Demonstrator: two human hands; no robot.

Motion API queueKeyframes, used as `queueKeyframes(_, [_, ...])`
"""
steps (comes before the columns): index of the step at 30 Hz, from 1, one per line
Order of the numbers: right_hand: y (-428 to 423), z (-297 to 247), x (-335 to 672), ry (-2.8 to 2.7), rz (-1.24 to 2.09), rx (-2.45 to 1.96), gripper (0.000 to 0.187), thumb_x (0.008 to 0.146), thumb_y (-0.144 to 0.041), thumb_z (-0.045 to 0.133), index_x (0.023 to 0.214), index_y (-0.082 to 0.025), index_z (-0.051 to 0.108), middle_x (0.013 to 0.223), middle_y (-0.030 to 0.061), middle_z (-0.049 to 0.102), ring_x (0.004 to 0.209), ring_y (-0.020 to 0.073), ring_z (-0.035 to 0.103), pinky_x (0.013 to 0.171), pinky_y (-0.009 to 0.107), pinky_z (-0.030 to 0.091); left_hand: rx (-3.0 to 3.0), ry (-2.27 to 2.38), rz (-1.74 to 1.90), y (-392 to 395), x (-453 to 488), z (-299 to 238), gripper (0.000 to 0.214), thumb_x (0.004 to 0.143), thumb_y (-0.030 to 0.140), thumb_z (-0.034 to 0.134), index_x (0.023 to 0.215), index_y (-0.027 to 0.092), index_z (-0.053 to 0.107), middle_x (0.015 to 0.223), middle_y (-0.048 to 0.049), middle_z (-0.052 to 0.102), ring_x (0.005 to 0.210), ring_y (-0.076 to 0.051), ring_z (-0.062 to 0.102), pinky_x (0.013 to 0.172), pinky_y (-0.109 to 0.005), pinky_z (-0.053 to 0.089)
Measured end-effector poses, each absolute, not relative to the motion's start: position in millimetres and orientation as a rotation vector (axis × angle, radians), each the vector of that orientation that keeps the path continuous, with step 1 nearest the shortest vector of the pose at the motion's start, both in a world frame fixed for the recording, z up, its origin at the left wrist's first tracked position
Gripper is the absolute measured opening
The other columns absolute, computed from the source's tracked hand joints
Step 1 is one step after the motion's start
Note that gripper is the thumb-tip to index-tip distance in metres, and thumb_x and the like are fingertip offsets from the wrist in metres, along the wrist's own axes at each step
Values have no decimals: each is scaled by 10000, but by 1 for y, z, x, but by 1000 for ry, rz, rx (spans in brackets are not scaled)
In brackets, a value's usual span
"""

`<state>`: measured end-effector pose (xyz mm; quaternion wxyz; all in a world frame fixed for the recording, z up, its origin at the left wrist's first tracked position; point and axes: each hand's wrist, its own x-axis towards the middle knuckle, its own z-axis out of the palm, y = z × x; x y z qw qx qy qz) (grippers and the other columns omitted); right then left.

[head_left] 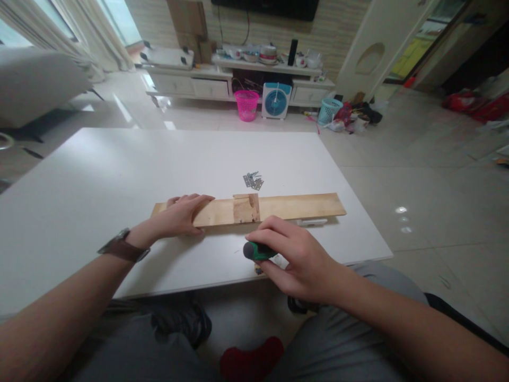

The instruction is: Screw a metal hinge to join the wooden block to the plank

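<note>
A long, narrow wooden board (294, 207) lies across the white table, with a rougher, darker patch (246, 208) near its middle. My left hand (185, 213) is closed around the board's left part, thumb on the near edge and fingers over the top. In my right hand (298, 257) is a screwdriver (258, 251) with a green and black handle; its shaft is hidden from view. That hand is in front of the board, near the table's front edge. Beyond the board sits a small pile of metal hinges and screws (253, 180).
The white table (119, 170) has its front edge just above my legs. A slim white object (312, 222) lies along the board's near side. Below my right hand is a small, partly hidden item (258, 269). Farther off stand a pink basket (246, 106) and a blue fan (276, 101).
</note>
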<state>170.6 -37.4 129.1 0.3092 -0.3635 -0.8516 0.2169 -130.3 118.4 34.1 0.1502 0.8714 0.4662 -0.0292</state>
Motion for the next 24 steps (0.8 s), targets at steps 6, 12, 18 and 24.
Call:
queueKeyframes(6, [-35,127,173,-2246,548,-975,376,837,-50,604,1184,-194,612,1046,62,626,927,197,610,767,330,535,2409,1182,269,98,-112,41,746,738,469,767,1385,198,514,1424,-155,584,1364,-376,504,1164,-525,346])
queueKeyframes(12, [-28,130,178,-2217,517,-1005,401,839,-25,647,1185,-228,622,1045,37,642,883,168,630,737,300,536,2168,849,511,80,-95,44,571,773,340,789,1294,242,576,1388,-107,624,1297,-300,578,1120,-487,445])
queueKeyframes(18, [-17,139,183,-2145,230,-1066,335,861,-67,711,1152,-224,656,1005,39,665,885,172,641,719,303,543,1981,848,698,70,-85,46,390,783,266,798,1120,210,610,1234,-76,683,1154,-246,635,1013,-427,494])
queueKeyframes(24, [-11,136,185,-1946,213,-1148,399,816,-85,767,1163,-261,677,1043,41,659,925,204,644,731,359,545,2169,866,767,58,-78,44,187,868,201,700,1022,207,593,1029,-40,692,973,-203,631,885,-361,477])
